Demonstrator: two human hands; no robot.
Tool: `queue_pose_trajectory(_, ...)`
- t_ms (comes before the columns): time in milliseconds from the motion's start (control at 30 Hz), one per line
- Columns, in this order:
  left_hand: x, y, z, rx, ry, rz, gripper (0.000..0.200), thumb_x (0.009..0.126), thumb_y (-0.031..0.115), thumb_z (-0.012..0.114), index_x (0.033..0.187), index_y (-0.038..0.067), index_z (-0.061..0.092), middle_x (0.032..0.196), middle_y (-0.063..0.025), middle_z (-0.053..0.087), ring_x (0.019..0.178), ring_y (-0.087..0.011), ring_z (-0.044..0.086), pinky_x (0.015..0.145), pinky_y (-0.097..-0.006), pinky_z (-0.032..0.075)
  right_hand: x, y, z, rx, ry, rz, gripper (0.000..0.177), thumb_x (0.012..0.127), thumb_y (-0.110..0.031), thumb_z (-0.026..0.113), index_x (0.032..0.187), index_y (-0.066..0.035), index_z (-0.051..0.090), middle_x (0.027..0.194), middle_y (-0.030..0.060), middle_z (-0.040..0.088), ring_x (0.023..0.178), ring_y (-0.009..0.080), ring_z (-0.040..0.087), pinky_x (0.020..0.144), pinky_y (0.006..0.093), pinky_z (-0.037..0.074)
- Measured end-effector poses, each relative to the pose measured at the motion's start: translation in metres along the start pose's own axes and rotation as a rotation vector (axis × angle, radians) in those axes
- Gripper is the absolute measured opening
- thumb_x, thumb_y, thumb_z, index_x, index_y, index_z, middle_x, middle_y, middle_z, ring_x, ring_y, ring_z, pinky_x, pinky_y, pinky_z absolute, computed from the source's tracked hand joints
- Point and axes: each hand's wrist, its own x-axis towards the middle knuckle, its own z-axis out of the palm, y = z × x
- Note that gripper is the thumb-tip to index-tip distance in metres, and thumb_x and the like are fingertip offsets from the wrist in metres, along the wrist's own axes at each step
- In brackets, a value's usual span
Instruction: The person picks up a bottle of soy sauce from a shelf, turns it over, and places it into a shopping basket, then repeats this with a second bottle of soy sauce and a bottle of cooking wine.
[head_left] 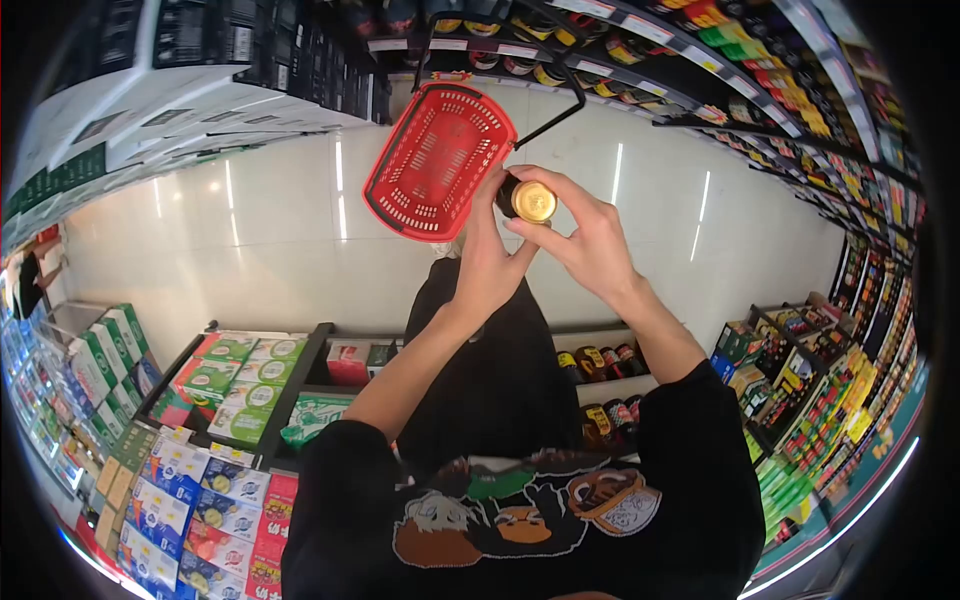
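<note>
A dark bottle with a gold cap is held up in front of me, its cap end facing the camera. My left hand grips the dark body from the left side. From the right, my right hand is closed around it, with thumb and fingers at the cap's edge. Most of the bottle's body and its label are hidden. Just left of my hands is a red shopping basket with black handles, which I see from above; its slotted bottom shows.
Shelves of jars and bottles line the far side of the aisle. Boxed goods stand on racks at the lower left, more bottles on a low shelf beside me. Another person is at the far left edge. Pale tiled floor lies between.
</note>
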Motion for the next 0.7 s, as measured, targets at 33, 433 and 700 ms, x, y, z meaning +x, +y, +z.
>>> queue_pose_trajectory(33,0.008,-0.018,0.006,0.003,0.016,-0.041,0.091,0.08,0.001,0.079,0.153,-0.003,0.025,0.152,-0.0256,0.04,0.142,-0.0412,0.042,0.117,-0.0467,0.036,0.011,0.023,0.008,0.027,0.024,0.021,0.046,0.088,-0.011,0.079,0.13,-0.003,0.063,0.128,0.0111,0.069,0.12,0.021,0.065,0.103,0.0343,0.049)
queue_pose_trajectory(433,0.086,-0.29,0.058,0.032,0.073,-0.244,0.081,0.084,-0.005,0.071,0.153,0.009,0.031,0.147,-0.0215,0.042,0.136,-0.0442,0.046,0.11,-0.0477,0.046,0.109,0.28,0.127,0.168,0.121,0.121,0.049,0.088,-0.02,0.081,0.131,-0.006,0.061,0.127,0.013,0.069,0.113,0.0275,0.07,0.094,0.0348,0.054)
queue_pose_trajectory(700,0.112,-0.429,0.095,0.199,-0.022,-0.347,0.064,0.091,0.022,0.074,0.145,0.009,0.043,0.141,-0.0162,0.051,0.13,-0.0409,0.05,0.104,-0.0469,0.047,0.142,0.408,0.185,0.11,0.019,0.225,0.049,0.094,-0.024,0.072,0.137,-0.006,0.056,0.139,0.017,0.06,0.128,0.0348,0.059,0.106,0.0411,0.048)
